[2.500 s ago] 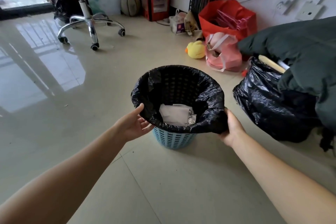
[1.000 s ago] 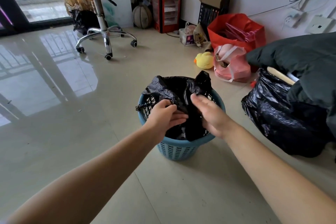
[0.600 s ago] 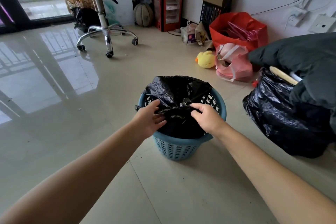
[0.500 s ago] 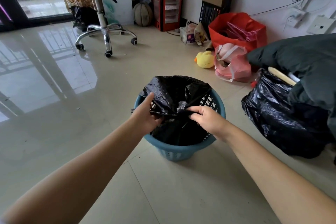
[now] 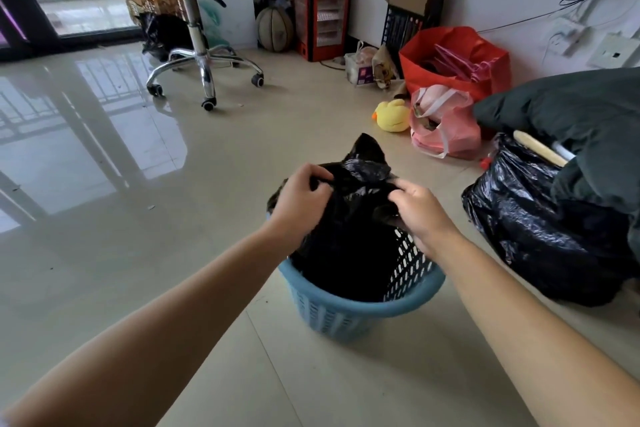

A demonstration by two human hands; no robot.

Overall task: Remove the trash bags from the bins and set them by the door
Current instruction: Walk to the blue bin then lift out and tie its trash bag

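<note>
Black bag [image 5: 346,239] sits in the blue bin [image 5: 360,308], its bunched top raised above the rim. Your left hand [image 5: 301,199] grips the gathered plastic on the near left; your right hand [image 5: 420,215] pinches it on the near right, fingers curled into the folds. One flap pokes up just beyond your grip. Contents of the bag are hidden.

Half a second ago the bag's mouth lay lower, about level with the rim; now it is pulled up and closed tighter, and the bin's far rim is covered.

Right of your right hand, well apart: a full black sack [image 5: 540,229] with a pale stick in its top. Beyond it, a pink bag [image 5: 446,128], a red bag [image 5: 453,59], a yellow duck [image 5: 391,116]. Far left of your grip, an office chair [image 5: 194,10].
</note>
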